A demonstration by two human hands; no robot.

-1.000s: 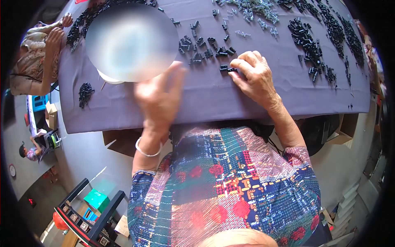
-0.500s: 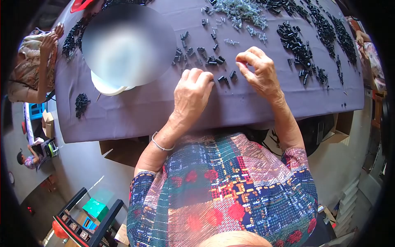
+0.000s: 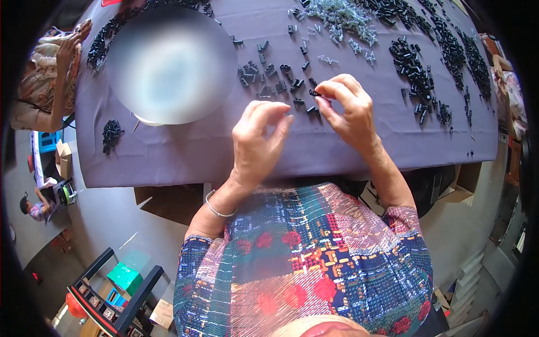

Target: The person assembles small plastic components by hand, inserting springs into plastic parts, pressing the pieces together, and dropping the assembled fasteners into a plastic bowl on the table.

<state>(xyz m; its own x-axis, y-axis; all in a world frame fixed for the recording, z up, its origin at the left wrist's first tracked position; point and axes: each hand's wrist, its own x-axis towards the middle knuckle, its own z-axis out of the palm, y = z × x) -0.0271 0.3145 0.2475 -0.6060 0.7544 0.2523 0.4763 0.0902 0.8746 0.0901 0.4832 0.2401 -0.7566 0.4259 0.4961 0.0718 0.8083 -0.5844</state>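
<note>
My right hand pinches a small black piece between thumb and forefinger, over the purple-grey cloth. To its left my left hand hovers with thumb and fingertips apart and nothing visible between them. A few loose black pieces lie on the cloth between the two hands. Just beyond them is a loose group of small black cylinders. Clear springs form a pile farther back, with a few strays nearer.
A blurred disc covers a white container at the left. Black parts lie heaped at right, with a small heap at far left. Other people's hands show at the left edge and right edge. Cardboard boxes stand below the table.
My left hand has come from beside the container toward my right hand, and its fingers have parted. My right hand, which seemed empty half a second ago, now pinches a black piece.
</note>
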